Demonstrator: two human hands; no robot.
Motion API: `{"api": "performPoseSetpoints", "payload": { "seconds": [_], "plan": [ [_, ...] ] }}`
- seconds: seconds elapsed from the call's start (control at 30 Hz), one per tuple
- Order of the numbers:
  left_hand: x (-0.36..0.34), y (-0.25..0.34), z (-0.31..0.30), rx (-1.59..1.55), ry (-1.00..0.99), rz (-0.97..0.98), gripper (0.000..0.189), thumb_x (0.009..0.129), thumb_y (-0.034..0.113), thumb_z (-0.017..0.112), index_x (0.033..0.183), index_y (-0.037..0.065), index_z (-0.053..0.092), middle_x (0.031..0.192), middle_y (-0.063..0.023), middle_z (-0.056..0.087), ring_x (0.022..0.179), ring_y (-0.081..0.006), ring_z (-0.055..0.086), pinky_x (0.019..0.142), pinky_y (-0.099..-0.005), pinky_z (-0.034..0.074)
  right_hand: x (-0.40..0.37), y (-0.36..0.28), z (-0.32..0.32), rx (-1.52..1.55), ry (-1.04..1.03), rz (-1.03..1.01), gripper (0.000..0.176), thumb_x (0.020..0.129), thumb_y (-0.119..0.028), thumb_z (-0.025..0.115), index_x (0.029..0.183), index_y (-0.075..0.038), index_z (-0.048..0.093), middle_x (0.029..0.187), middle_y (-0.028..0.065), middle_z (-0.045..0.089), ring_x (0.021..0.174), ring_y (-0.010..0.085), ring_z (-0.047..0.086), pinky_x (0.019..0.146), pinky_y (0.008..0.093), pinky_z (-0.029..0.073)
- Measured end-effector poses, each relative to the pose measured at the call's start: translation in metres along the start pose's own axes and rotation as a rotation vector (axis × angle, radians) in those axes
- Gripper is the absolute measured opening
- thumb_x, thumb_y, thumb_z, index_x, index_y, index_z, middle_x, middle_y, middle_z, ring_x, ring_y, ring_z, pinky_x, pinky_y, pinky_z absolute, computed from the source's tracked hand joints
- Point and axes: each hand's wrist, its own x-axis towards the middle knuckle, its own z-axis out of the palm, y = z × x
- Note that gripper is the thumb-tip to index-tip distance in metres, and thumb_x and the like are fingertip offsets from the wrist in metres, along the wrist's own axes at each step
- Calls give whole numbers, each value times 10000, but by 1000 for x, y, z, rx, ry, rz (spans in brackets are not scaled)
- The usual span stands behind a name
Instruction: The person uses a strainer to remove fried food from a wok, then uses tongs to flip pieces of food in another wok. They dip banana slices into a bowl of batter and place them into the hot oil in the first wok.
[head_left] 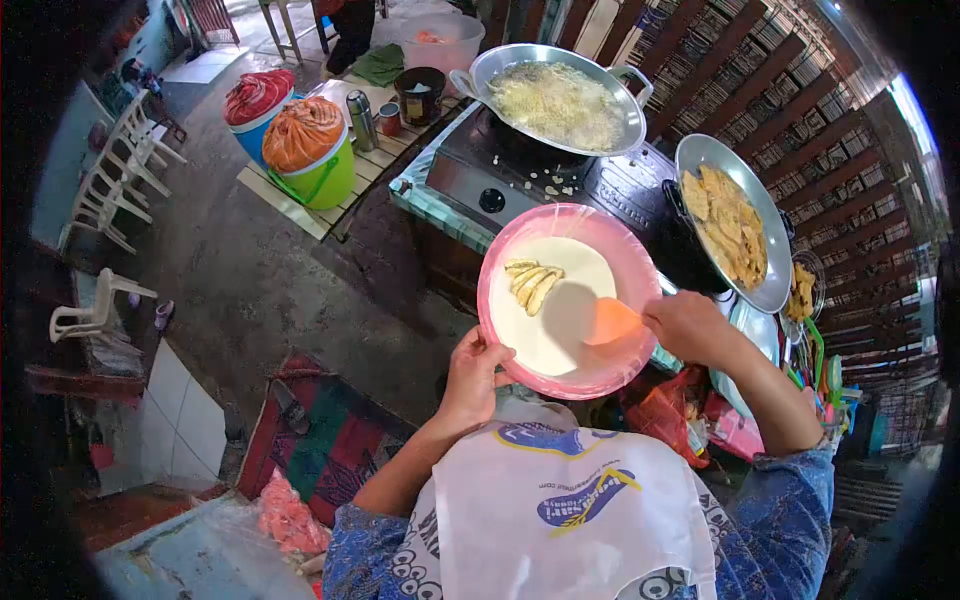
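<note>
My left hand (478, 375) grips the left rim of a pink basin (640, 265), its thumb over the edge. Pale, creamy batter (548, 345) fills the bottom of the basin. Fanned slices (537, 285), pale with darker edges, lie in the batter at the left. My right hand (688, 325) is closed on an orange scoop (612, 320), whose bowl rests at the batter's right side. Just beyond the basin is a stove (470, 165) with a wide pan (480, 75) of bubbling oil and pale frying pieces.
A second metal pan (775, 265) holds golden fried pieces at the right. Green (325, 185) and blue (255, 135) buckets stand on a slatted platform at the back left, near a flask (361, 120). White chairs (95, 210) line the left. A wooden lattice (800, 130) borders the right.
</note>
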Motion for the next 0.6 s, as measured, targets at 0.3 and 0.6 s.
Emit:
{"api": "performPoseSetpoints", "payload": {
  "seconds": [0.3,0.6],
  "plan": [
    [2,11,-14,-27,-1,-21,281,698,4,459,976,41,480,914,-53,542,805,-156,558,687,-337,502,19,-29,-26,-125,-59,6,198,746,-254,499,725,-84,598,659,151,577,614,322,567,539,398,459],
    [-1,22,-22,-15,3,-23,273,703,2,449,970,41,483,922,-59,537,803,-153,554,684,-330,502,20,-58,-43,-91,-69,4,207,746,-263,496,699,-97,611,656,125,582,624,293,573,561,396,456]
  ]
}}
